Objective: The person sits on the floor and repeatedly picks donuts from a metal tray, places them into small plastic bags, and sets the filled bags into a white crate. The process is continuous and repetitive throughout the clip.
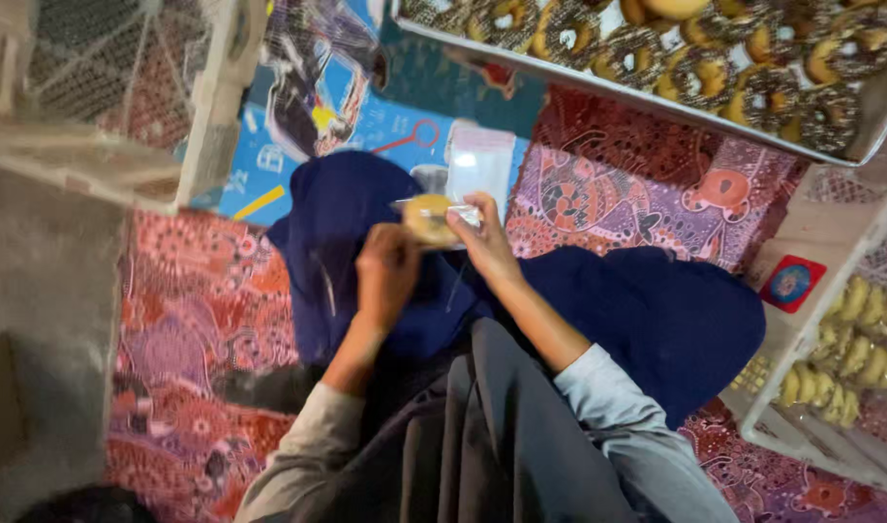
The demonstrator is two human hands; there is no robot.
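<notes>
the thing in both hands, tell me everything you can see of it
A round, yellow-golden baked piece, like a small plain doughnut or bun, sits inside a clear plastic wrapper that catches the light. It is held above the lap over dark blue cloth. The left hand grips it from below and the right hand pinches the wrapper's right edge. The picture is blurred, so its surface and whether the wrapper is sealed cannot be told.

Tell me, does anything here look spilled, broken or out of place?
Nothing stands out. Both hands, left and right, hold a round pastry in a clear bag over the lap. The tray of sprinkled doughnuts sits level on the patterned mat, with no crumbs or spills that I can see.
</notes>
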